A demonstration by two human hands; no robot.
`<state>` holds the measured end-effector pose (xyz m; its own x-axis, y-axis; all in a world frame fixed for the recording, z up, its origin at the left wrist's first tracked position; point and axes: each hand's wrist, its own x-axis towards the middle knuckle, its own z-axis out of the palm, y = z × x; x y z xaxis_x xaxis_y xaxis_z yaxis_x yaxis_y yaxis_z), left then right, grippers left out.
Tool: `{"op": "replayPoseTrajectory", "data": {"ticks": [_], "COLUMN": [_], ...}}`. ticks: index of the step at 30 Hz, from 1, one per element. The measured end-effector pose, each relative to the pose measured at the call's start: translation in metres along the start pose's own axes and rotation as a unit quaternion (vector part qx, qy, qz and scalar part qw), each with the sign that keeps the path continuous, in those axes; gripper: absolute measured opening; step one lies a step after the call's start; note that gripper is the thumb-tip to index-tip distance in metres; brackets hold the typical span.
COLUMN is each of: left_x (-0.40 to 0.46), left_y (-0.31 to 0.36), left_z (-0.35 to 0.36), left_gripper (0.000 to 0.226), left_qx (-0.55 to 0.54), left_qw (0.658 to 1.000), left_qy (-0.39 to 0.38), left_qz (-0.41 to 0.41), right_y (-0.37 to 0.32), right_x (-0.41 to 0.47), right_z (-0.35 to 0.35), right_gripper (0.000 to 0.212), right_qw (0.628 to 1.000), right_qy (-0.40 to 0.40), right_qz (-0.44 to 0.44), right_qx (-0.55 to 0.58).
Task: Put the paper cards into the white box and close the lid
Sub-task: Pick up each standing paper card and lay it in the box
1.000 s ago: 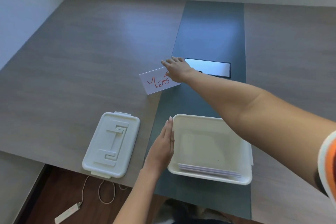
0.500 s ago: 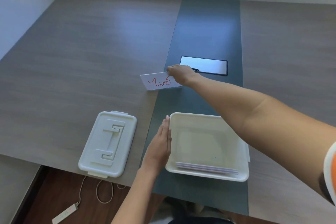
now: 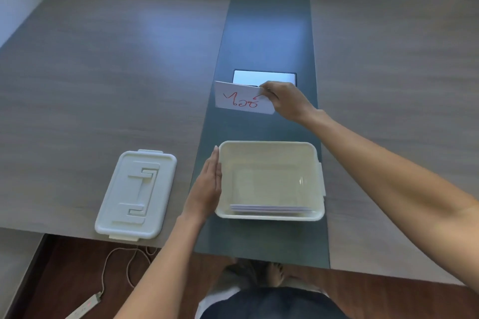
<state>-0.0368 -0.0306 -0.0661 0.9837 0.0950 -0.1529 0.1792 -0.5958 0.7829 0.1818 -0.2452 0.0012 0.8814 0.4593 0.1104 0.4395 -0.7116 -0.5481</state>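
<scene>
The right hand (image 3: 286, 102) pinches a paper card (image 3: 243, 101) with red handwriting by its right edge, fingers (image 3: 268, 92) closed on it, and holds it off the worktop (image 3: 103, 85) above the dark centre strip (image 3: 267, 33), just in front of the inset metal plate (image 3: 264, 77). The left hand (image 3: 207, 189) lies flat, fingers straight and together, pressed against the left wall of the white box (image 3: 269, 216), holding nothing. The box stands open, with a few cards (image 3: 269, 208) already stacked against its near wall. The lid (image 3: 136, 194) lies top up on the worktop to the left, apart from the box.

The step in hand appears to be carrying this card to the box. Next, the card needs bringing toward the body, lowering over the opening and releasing flat onto the stack; then the lid must be fetched.
</scene>
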Motion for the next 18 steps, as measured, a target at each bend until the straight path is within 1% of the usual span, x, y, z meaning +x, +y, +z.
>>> {"op": "replayPoseTrajectory", "data": {"ticks": [6,12,18], "left_x": [0.003,0.008,0.008], "left_y": [-0.001,0.0,0.001], "left_z": [0.0,0.001,0.003], "left_gripper": [0.056,0.056,0.053], "left_qx": [-0.004,0.005,0.011], "left_qw": [1.0,1.0,1.0], "left_qy": [0.005,0.013,0.012], "left_qz": [-0.001,0.002,0.001], "right_y": [-0.013,-0.038,-0.052], "right_x": [-0.047,-0.098,-0.151], "right_z": [-0.037,-0.063,-0.062], "right_gripper": [0.026,0.027,0.027], "right_qw": [0.998,0.996,0.998], "right_qy": [0.028,0.049,0.029], "right_qz": [-0.048,-0.066,-0.058], "right_qx": [-0.027,-0.039,-0.02]}}
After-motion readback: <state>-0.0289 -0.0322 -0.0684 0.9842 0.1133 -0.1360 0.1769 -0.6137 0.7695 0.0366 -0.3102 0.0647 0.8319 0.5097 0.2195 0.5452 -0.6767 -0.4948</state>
